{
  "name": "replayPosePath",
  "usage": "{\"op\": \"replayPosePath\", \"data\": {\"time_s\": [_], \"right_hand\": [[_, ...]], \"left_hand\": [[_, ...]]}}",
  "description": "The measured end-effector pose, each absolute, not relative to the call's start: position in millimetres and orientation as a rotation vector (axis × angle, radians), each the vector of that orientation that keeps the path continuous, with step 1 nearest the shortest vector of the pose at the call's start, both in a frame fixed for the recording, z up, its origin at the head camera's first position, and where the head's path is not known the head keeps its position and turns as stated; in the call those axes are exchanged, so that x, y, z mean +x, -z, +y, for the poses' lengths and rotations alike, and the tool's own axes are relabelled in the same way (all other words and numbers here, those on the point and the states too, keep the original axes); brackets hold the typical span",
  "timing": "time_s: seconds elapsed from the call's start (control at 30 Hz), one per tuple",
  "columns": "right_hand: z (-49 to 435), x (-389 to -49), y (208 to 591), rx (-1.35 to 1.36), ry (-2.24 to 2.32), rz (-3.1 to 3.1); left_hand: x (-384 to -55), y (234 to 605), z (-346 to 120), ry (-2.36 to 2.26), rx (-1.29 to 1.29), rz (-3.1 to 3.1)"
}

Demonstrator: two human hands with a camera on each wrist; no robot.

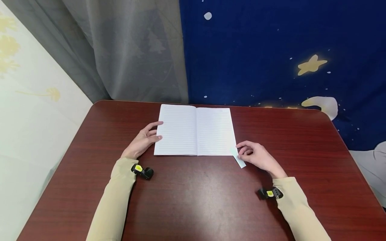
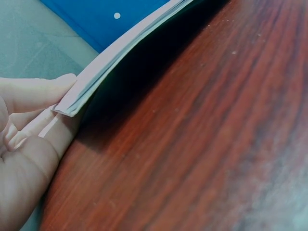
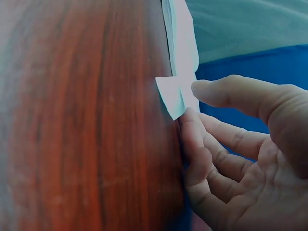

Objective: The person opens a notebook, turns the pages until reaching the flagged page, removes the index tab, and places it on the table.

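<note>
An open lined notebook (image 1: 178, 130) lies toward the far side of the table, lifted at its left edge in the left wrist view. My left hand (image 1: 141, 142) grips that edge, the pages (image 2: 106, 62) caught between its digits. At the notebook's lower right corner a pale blue paper strip (image 1: 240, 162) sticks out past the page. My right hand (image 1: 256, 155) pinches the strip near the page edge with curled fingers. Up close, in the right wrist view, the strip's free end (image 3: 168, 94) points over the table, and the right thumb (image 3: 216, 93) is near the page.
A dark red wooden table (image 1: 208, 194) with rounded far corners carries the notebook. Behind it hang a grey curtain (image 1: 135, 50) and a blue cloth (image 1: 256, 60) with stars. Each wrist wears a small black camera, the left one (image 1: 143, 171) close to the tabletop.
</note>
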State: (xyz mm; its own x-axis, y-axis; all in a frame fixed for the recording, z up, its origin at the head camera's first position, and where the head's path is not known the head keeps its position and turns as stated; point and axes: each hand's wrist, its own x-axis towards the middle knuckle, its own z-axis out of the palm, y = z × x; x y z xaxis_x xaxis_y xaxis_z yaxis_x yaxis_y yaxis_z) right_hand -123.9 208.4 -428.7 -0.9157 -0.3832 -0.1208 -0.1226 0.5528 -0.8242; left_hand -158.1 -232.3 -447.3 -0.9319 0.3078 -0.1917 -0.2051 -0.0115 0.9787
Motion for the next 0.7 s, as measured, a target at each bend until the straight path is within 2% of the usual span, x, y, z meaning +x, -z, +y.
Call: {"op": "replayPosePath", "data": {"time_s": [0.37, 0.7], "right_hand": [[203.4, -117.8, 426.6, -0.416, 1.197, 2.622], [206.4, -117.1, 430.3, -0.375, 1.353, 2.521]], "left_hand": [[-158.5, 451.4, -231.8, -1.991, 0.14, 1.962], [-158.1, 449.4, -233.0, -1.994, 0.14, 1.959]]}}
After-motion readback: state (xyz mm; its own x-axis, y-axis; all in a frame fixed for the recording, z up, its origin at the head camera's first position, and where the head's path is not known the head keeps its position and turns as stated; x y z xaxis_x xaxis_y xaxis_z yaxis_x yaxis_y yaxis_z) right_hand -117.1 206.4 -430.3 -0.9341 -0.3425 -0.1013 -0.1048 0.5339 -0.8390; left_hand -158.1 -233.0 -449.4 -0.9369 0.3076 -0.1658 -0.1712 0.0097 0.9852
